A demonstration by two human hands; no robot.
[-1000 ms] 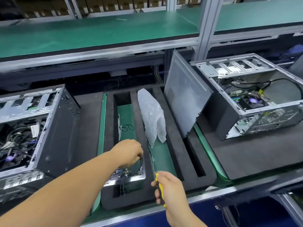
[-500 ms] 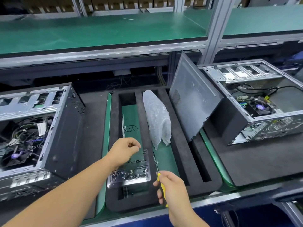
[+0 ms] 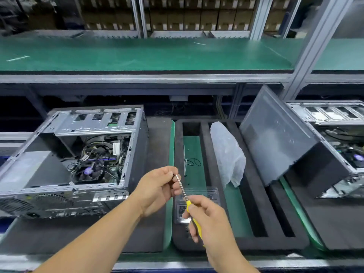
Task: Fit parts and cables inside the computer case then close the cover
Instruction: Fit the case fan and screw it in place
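Both hands curled: right hand grips screwdriver; left hand fingers pinch tip.

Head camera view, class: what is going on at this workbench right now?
A person is assembling computers. The right hand grips a yellow-handled screwdriver, and the left hand pinches something small, probably a screw, at its tip. Below the hands a clear plastic tray sits in the black foam holder. The open computer case on the left shows its cables and fan, with no cover on. A grey side panel leans against another open case on the right.
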